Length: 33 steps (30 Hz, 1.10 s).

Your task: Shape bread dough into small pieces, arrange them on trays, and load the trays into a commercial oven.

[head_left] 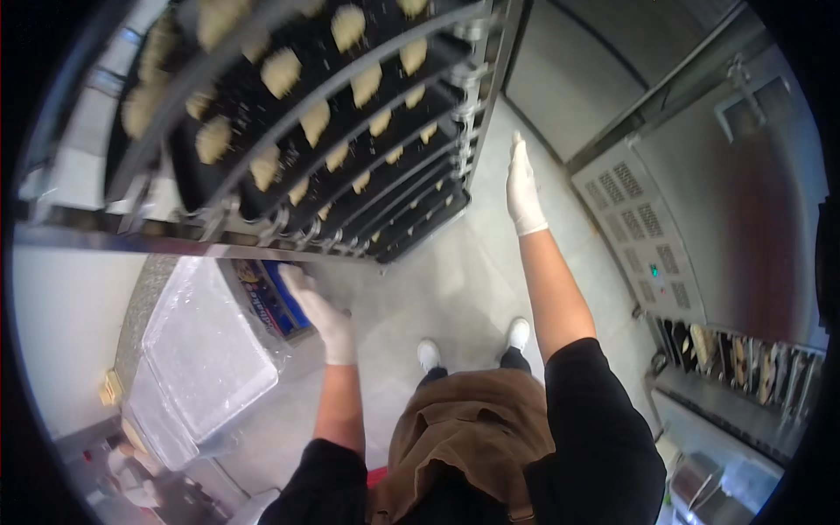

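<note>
A tall metal rack (pixel 469 83) stands at the upper left, its black trays (pixel 385 162) stacked on rails. Pale dough pieces (pixel 282 73) are spaced out on the trays. My left hand (pixel 322 313), in a white glove, has its fingers stretched out below the rack's near left edge and holds nothing. Beyond the rack's right side, my right hand (pixel 523 194), also gloved in white, is raised with straight fingers and nothing in it. Whether either hand touches the rack cannot be told; the right one looks apart from it.
Stacked containers under clear plastic wrap (pixel 210 350) sit at left beside a blue printed box (pixel 278 297). A steel cabinet with vents (pixel 639 219) lines the right side, near a slotted holder of utensils (pixel 744 363). Grey floor (pixel 411 297) runs between. Another person's gloved hand (pixel 131 477) appears lower left.
</note>
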### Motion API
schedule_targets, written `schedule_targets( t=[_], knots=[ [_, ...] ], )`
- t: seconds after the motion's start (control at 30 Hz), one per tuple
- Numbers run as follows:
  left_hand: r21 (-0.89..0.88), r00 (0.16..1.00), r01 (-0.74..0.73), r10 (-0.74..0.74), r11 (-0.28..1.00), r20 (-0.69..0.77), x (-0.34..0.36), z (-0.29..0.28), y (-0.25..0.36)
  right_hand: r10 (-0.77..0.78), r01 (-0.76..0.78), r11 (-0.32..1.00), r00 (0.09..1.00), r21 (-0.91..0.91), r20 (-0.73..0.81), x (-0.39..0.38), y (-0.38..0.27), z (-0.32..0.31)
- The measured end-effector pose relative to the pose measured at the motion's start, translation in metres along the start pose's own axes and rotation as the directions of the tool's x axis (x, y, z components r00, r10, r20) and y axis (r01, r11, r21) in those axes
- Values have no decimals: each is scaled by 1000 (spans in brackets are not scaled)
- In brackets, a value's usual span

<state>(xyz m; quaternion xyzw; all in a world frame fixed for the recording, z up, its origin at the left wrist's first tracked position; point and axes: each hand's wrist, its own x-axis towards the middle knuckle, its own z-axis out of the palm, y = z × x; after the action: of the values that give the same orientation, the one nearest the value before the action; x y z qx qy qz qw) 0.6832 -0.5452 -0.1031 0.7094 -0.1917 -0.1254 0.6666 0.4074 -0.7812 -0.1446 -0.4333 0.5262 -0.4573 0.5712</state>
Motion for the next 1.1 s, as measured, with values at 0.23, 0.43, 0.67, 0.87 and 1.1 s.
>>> schedule_targets(
  t=[0.23,0.43,0.67,0.87,1.1],
  knots=[
    [-116,978,89,-109,989,-180,72,7,28,-210,274,952,910,-137,358,105,-75,34],
    [66,960,244,-231,968,-161,59,13,66,-202,321,936,828,-147,523,122,-87,36],
    [114,937,351,-349,930,-36,60,16,86,-96,220,954,866,-202,490,131,-87,34],
    [186,943,316,-330,930,48,86,14,64,-394,491,842,843,-223,366,123,-86,22],
    [284,941,248,-299,926,156,105,6,37,-752,765,561,631,-317,192,114,-131,27]
  ],
)
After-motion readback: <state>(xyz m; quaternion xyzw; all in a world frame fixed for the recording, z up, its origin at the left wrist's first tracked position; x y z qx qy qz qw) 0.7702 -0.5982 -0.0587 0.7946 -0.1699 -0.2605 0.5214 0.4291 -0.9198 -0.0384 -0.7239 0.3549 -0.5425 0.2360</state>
